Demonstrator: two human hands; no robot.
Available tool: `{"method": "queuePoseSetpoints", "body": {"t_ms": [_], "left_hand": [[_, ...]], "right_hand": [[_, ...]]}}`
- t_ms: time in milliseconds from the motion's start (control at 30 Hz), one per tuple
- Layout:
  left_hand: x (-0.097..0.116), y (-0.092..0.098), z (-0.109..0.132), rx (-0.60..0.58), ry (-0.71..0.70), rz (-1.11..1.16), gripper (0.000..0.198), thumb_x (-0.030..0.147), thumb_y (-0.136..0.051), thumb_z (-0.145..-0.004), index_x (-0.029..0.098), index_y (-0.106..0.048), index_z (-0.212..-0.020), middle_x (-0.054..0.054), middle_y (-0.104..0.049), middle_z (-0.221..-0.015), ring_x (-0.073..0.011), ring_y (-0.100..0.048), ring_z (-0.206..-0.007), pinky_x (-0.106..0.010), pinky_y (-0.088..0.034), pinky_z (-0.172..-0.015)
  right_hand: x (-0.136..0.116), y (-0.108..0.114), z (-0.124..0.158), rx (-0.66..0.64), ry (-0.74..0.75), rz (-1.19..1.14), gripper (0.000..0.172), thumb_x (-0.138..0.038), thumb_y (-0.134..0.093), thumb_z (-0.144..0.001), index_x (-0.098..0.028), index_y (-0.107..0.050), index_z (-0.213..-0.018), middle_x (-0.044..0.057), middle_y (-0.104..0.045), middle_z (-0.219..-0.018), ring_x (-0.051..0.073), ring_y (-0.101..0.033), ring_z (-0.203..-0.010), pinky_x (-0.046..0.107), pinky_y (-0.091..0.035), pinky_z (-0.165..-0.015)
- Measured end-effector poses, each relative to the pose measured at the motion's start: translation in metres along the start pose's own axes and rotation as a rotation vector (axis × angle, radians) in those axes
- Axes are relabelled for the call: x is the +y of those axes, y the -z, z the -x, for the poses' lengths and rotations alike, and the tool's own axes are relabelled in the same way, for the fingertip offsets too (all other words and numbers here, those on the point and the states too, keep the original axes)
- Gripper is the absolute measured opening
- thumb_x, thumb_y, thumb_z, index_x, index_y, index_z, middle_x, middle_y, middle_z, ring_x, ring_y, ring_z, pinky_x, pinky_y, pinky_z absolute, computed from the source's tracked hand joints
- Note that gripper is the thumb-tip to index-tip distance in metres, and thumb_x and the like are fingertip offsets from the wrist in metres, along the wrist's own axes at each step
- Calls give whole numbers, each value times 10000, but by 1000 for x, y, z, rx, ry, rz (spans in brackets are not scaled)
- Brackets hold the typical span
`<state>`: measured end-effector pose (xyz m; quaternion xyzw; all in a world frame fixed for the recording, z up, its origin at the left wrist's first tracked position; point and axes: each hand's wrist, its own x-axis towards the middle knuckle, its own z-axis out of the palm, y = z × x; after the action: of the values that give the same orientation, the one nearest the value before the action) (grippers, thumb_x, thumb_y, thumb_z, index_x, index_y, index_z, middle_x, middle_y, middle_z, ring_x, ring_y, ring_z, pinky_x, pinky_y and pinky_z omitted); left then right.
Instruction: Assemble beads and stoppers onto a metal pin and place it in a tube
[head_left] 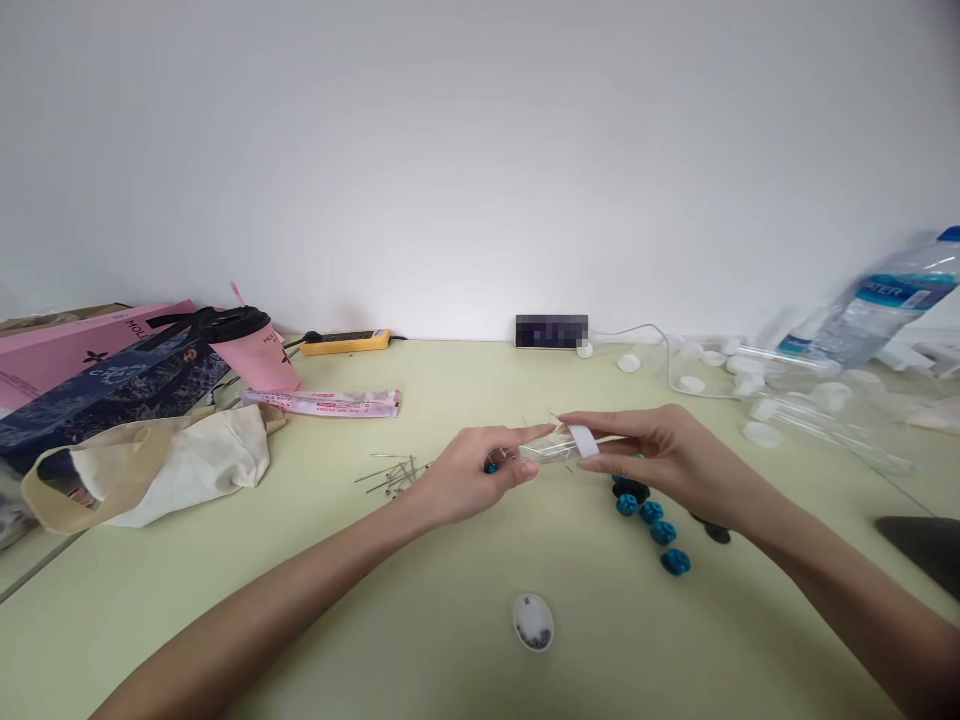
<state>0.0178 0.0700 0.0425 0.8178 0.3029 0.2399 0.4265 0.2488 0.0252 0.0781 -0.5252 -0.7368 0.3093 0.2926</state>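
Observation:
My left hand (480, 470) pinches a short clear plastic tube (546, 447) between thumb and fingers, holding it sideways above the table. My right hand (660, 455) grips the white cap (583, 440) at the tube's right end; whether it is fully seated I cannot tell. Thin metallic pieces seem to show in or behind the tube. Beside my left hand lie several loose metal pins (390, 474). Below my right hand is a row of blue knob-like parts (663, 532), with dark round pieces near them. A white cap-like dish (534, 622) with small dark bits sits nearer me.
Clear tubes (832, 430) and white caps (763, 434) are scattered at right, before a tilted water bottle (877, 310). A digital display (551, 331) and yellow power strip (345, 342) stand by the wall. At left are a pink cup (259, 350), a pink packet (337, 403) and bags (180, 470).

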Motion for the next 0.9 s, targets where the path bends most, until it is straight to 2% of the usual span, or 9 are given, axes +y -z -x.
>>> {"method": "queuePoseSetpoints", "body": {"t_ms": [167, 300, 400, 467, 600, 700, 767, 833, 900], "left_hand": [[0, 3, 0, 28, -9, -2, 426, 383, -504, -906, 268, -549, -1314, -19, -636, -946, -124, -473, -710, -231, -380, -643], [-3, 3, -4, 8, -18, 130, 498, 390, -574, -871, 252, -513, -1345, -33, -638, -940, -151, -534, -831, -274, -426, -772], [-10, -1, -6, 12, 20, 184, 487, 364, -651, -818, 237, -570, -1281, -58, -655, -980, -180, -581, -896, -312, -449, -817], [-17, -5, -9, 18, 31, 231, 427, 338, -677, -798, 211, -610, -1200, -83, -656, -1027, -195, -603, -919, -324, -464, -816], [-31, -13, -14, 68, -17, 347, 317, 279, -708, -771, 171, -622, -1057, -96, -640, -1073, -213, -608, -981, -339, -472, -853], [-37, -19, -15, 89, -21, 385, 294, 239, -719, -758, 170, -619, -1025, -87, -635, -1079, -218, -596, -1018, -358, -464, -896], [-38, -23, -15, 92, 2, 406, 288, 227, -722, -754, 168, -623, -1018, -89, -636, -1075, -226, -596, -1025, -367, -470, -894], [-37, -27, -13, 91, 25, 429, 295, 220, -728, -749, 165, -625, -1020, -96, -638, -1076, -237, -597, -1036, -374, -478, -885], [-35, -28, -12, 81, 42, 461, 341, 219, -736, -744, 170, -619, -1061, -104, -636, -1101, -247, -595, -1057, -381, -482, -885]], "right_hand": [[-1, 2, 1, 66, 55, 58, 411, -414, -645, -825, -310, -654, -1223, -1, -762, -953, 251, -704, -785, 356, -569, -633], [-1, -3, 2, 222, 89, 88, 366, -391, -633, -840, -308, -667, -1195, 3, -719, -1127, 250, -695, -899, 365, -586, -731], [1, -13, 2, 333, 191, 165, 312, -363, -582, -884, -296, -667, -1176, 15, -695, -1168, 246, -673, -986, 381, -579, -820], [2, -20, 2, 352, 291, 255, 293, -342, -539, -917, -294, -655, -1182, 21, -667, -1210, 243, -642, -1058, 388, -553, -887], [-1, -26, 3, 333, 356, 330, 373, -325, -431, -973, -330, -503, -1339, 11, -491, -1416, 238, -500, -1258, 403, -462, -1014], [-4, -25, 5, 322, 373, 325, 459, -395, -354, -992, -354, -325, -1448, 6, -294, -1539, 251, -355, -1365, 440, -396, -1068], [-4, -22, 7, 260, 404, 342, 500, -454, -296, -993, -349, -257, -1480, 8, -214, -1571, 260, -276, -1405, 461, -358, -1092], [-4, -20, 8, 134, 453, 380, 520, -496, -253, -987, -340, -271, -1483, 13, -262, -1559, 262, -262, -1412, 469, -338, -1104], [-3, -18, 8, 19, 500, 411, 529, -522, -235, -980, -336, -326, -1467, 16, -359, -1520, 259, -302, -1397, 466, -342, -1104]]}}
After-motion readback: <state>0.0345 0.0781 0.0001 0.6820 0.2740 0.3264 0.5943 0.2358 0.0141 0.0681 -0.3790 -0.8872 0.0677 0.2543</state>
